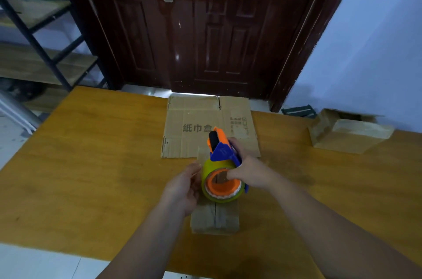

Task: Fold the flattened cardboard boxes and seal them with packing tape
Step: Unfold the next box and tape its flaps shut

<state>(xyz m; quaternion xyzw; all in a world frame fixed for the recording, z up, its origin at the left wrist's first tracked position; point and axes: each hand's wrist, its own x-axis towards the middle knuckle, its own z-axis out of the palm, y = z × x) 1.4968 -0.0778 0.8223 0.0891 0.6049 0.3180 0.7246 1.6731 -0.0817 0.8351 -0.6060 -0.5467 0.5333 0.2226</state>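
A tape dispenser (222, 164) with an orange core, blue frame and yellowish tape roll hovers over a small folded cardboard box (214, 217) at the table's middle. My right hand (249, 171) grips the dispenser, thumb hooked into the core. My left hand (182, 187) sits at the roll's left side with relaxed fingers touching the tape and the box beneath. The box's top seam shows below the roll. A flattened cardboard box (196, 127) with printed characters lies flat just beyond.
The wooden table (91, 164) spreads wide on both sides. An assembled cardboard box (349, 134) with open flaps stands at the far right edge. A dark red door (201, 27) and a metal shelf rack (34, 34) lie behind the table.
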